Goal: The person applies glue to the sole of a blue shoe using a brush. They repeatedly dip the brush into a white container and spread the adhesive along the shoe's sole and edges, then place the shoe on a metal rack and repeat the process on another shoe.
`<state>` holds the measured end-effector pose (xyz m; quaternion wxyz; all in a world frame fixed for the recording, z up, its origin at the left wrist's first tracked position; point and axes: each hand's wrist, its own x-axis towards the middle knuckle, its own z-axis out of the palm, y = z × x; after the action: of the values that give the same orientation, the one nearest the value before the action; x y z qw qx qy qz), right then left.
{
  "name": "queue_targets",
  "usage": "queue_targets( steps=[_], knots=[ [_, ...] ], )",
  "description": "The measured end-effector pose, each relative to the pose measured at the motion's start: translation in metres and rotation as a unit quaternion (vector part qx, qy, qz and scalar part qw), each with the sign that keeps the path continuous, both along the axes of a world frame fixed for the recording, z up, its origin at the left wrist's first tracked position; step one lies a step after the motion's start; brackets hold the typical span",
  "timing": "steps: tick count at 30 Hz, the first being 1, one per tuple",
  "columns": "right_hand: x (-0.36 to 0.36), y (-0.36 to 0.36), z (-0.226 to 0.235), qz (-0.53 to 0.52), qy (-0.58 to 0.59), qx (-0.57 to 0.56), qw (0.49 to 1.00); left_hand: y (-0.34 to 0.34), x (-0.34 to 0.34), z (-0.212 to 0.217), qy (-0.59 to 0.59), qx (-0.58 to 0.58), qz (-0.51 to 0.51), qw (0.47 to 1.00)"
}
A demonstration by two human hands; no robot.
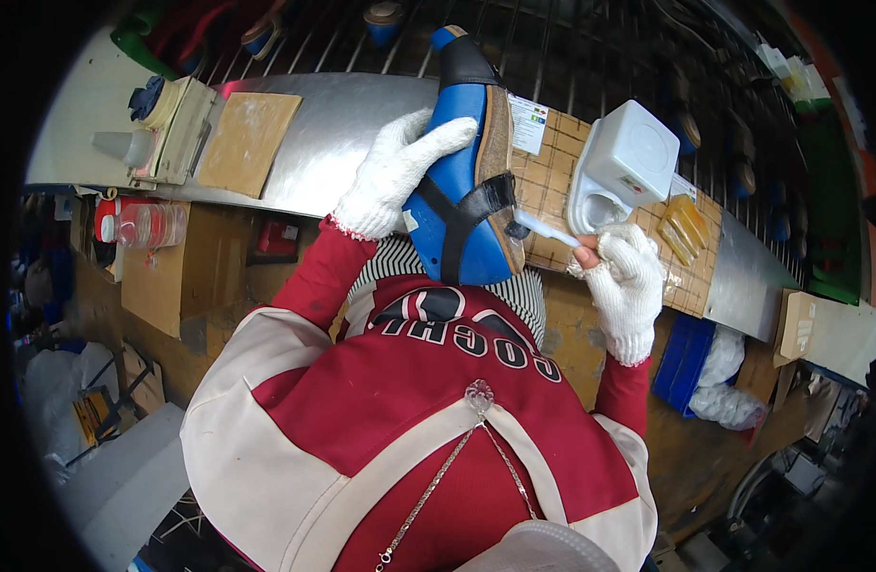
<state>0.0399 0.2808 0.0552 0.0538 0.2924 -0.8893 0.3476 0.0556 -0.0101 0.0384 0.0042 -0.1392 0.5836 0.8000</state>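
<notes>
Head view: biggest thing is the metal bench [362,95], with a checked board [691,286] lying on it. Next is the blue shoe form [452,157] with black straps, held on its side over the bench's near edge, wide end toward the wearer. Gloved left hand [397,176] is clamped on it, one digit stretched across the blue side, the rest partly hidden. White container [638,153] sits on the board, near the right hand [627,291], whose fingers are pinched around a white-handled brush [550,231]. Its dark tip's right by the sole edge; can't tell if it's touching. Smallest: an amber slab [684,231], also on the board.
</notes>
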Motion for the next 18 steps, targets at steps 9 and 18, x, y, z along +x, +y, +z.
queue_targets(
  steps=[9, 18],
  knots=[
    [-0.012, -0.021, -0.006, 0.011, 0.119, -0.017, 0.993, -0.007, 0.002, 0.001, -0.007, -0.019, -0.005, 1.0],
    [-0.014, -0.013, -0.017, 0.042, -0.097, -0.133, 0.985, -0.015, -0.006, -0.002, -0.065, 0.111, -0.006, 0.992]
  ],
)
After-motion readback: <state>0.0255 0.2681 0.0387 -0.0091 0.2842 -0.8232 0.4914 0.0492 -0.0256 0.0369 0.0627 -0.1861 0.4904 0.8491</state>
